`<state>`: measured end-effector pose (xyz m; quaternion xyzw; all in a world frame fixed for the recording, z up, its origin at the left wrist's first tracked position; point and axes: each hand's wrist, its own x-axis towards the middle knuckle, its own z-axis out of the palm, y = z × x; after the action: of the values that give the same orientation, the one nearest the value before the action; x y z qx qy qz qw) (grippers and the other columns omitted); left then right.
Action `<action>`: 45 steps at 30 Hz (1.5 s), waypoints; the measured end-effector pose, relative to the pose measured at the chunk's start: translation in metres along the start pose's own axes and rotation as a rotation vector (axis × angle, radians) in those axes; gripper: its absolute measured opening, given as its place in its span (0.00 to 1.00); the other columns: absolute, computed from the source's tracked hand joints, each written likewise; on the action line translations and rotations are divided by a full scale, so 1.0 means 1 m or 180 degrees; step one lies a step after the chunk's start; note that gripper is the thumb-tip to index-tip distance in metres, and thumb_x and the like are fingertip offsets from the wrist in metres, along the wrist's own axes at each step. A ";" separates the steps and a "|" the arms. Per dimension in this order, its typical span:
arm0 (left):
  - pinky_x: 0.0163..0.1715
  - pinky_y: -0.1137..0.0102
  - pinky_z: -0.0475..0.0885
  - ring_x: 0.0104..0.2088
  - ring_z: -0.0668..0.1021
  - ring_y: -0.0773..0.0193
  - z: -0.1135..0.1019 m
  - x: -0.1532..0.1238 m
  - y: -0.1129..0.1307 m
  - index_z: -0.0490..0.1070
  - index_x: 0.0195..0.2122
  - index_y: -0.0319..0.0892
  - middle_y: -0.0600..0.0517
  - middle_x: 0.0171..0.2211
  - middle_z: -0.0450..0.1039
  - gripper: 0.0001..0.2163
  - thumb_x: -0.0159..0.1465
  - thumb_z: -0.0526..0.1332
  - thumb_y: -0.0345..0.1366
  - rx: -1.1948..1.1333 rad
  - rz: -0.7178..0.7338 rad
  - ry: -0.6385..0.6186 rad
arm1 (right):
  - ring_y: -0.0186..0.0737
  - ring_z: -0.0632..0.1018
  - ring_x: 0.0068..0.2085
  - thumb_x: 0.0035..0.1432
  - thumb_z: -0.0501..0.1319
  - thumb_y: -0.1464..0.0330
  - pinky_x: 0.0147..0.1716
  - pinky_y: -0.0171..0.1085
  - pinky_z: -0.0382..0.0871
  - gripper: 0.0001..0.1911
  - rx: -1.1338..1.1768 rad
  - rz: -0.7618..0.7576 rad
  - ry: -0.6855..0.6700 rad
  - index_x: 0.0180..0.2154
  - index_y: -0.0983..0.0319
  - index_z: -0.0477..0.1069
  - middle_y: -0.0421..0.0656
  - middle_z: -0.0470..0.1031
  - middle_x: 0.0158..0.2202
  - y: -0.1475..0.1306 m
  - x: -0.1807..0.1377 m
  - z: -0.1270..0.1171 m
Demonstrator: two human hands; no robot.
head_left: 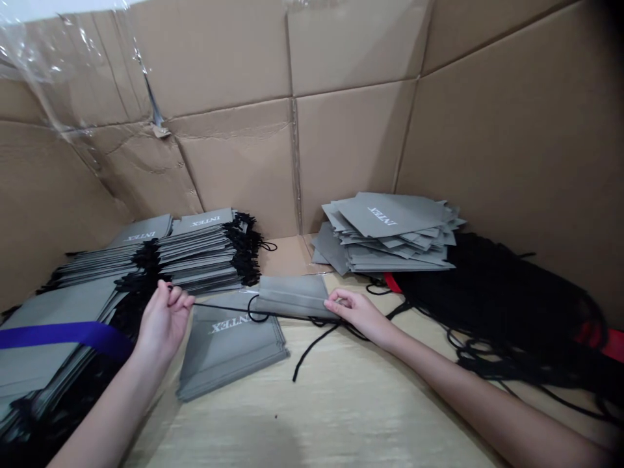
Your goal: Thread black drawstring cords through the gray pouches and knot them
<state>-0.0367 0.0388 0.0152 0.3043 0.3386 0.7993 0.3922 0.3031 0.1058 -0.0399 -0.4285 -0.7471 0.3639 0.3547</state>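
My left hand is closed in a pinch on a black cord that runs taut to the right. My right hand is closed on the right edge of a small grey fabric bag, holding it just above the table. The cord passes through that bag, loops at its left end, and a loose tail hangs down onto the table. Beneath lies a short stack of grey bags printed INTEX.
Tall rows of corded grey bags stand at the left, crossed by a purple strap. A loose pile of uncorded grey bags lies at the back right beside a heap of black cords. Cardboard walls surround the wooden table.
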 end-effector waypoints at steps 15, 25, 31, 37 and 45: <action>0.12 0.81 0.51 0.12 0.59 0.76 0.016 -0.039 -0.036 0.64 0.23 0.39 0.57 0.12 0.66 0.17 0.46 0.70 0.45 0.0789 -0.0369 -0.0921 | 0.31 0.57 0.24 0.55 0.56 0.52 0.22 0.33 0.47 0.19 0.0518 -0.0185 -0.0227 0.25 0.61 0.62 0.35 0.53 0.22 -0.021 -0.016 0.002; 0.22 0.76 0.65 0.16 0.68 0.75 0.018 -0.045 -0.033 0.65 0.31 0.40 0.55 0.25 0.74 0.10 0.56 0.63 0.41 0.0895 -0.0339 -0.1319 | 0.32 0.56 0.25 0.55 0.56 0.52 0.24 0.34 0.47 0.19 0.0516 -0.0050 -0.0369 0.25 0.61 0.62 0.35 0.52 0.22 -0.018 -0.013 0.006; 0.19 0.75 0.66 0.15 0.72 0.71 0.018 -0.050 -0.032 0.59 0.40 0.44 0.55 0.27 0.76 0.13 0.59 0.60 0.42 0.1080 -0.0188 -0.1439 | 0.32 0.57 0.25 0.56 0.56 0.53 0.24 0.34 0.47 0.19 0.0446 -0.0029 -0.0478 0.26 0.61 0.62 0.35 0.54 0.22 -0.015 -0.013 0.005; 0.22 0.74 0.70 0.16 0.73 0.71 0.021 -0.058 -0.024 0.58 0.39 0.43 0.55 0.26 0.78 0.10 0.58 0.58 0.32 0.1447 0.0355 -0.1036 | 0.32 0.57 0.25 0.57 0.55 0.53 0.24 0.34 0.48 0.19 0.0433 -0.0047 -0.0563 0.26 0.61 0.62 0.34 0.54 0.23 -0.016 -0.014 0.004; 0.19 0.76 0.71 0.17 0.74 0.71 0.016 -0.059 -0.029 0.65 0.36 0.43 0.54 0.28 0.79 0.08 0.55 0.59 0.28 0.1627 0.0630 -0.1077 | 0.32 0.57 0.25 0.56 0.55 0.52 0.24 0.33 0.47 0.20 0.0481 0.0012 -0.0731 0.26 0.62 0.62 0.35 0.54 0.23 -0.014 -0.013 0.003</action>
<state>0.0174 0.0083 -0.0104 0.5531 0.4271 0.6607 0.2741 0.3000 0.0887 -0.0327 -0.3575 -0.7524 0.4664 0.2974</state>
